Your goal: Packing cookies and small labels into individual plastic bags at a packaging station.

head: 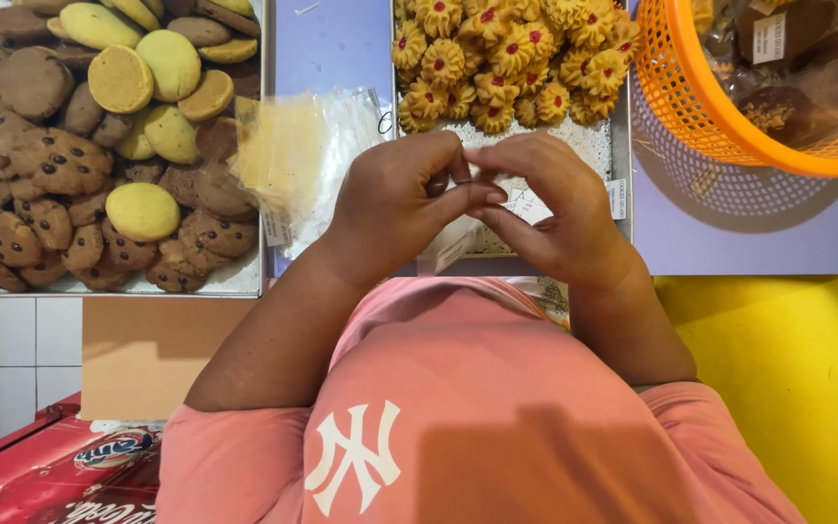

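Note:
My left hand (395, 204) and my right hand (555, 209) meet in front of my chest, fingertips pinched together on a small clear plastic bag (458, 243) that hangs below them. Most of the bag is hidden by my fingers. Just left of my left hand lies a stack of clear plastic bags (307, 160). Beyond my hands a metal tray (621, 146) holds yellow flower-shaped cookies with red centres (506, 58).
A second tray (244, 281) at left is piled with chocolate-chip, brown and yellow round cookies (99, 146). An orange mesh basket (700, 107) with wrapped goods stands at the upper right. A yellow surface (788, 369) is at right, a red box (50, 475) at lower left.

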